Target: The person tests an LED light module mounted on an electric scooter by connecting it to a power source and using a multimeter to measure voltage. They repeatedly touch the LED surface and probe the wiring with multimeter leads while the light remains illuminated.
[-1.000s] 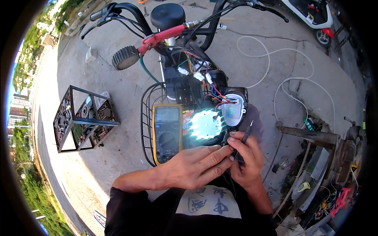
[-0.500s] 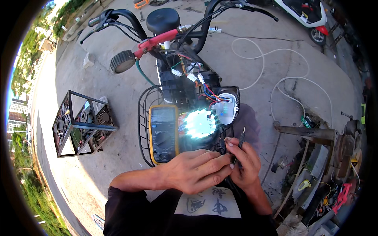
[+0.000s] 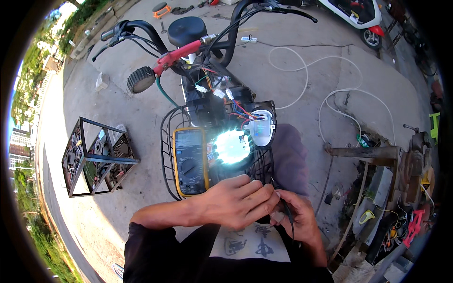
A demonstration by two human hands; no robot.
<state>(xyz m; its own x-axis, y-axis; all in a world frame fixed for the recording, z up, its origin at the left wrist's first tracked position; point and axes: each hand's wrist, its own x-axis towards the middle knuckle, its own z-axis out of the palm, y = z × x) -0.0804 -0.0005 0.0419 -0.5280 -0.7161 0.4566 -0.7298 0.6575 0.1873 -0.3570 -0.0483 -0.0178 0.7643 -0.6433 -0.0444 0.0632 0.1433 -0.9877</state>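
Head camera, looking down at a two-wheeler's black wire basket (image 3: 164, 141): two bare hands meet near the lower edge, and much of what passes between them is hidden from me. The tip of a black test probe (image 3: 287, 210) is lost among the fingers, glare washes out the face of a lit LED lamp (image 3: 232, 146), and the multimeter's (image 3: 190, 162) screen is too dim for me to read. A scooter (image 3: 356, 18) is cut off at the top.

The right hand (image 3: 302, 217) is curled, thumb and fingers closed on the probe. The left hand (image 3: 238, 200) reaches across with fingers close together and slightly bent, its fingertips against those of the right; I cannot tell whether they pinch anything.

The probe slants steeply, its long axis running from the meeting fingertips down and slightly right, its thin lead trailing toward the lap. The yellow-edged multimeter lies at the basket, left of the lamp, its long axis nearly vertical, screen end away from the person. Right of the lamp sits an oval white-lined housing (image 3: 262, 129) with coloured wires (image 3: 243, 112).
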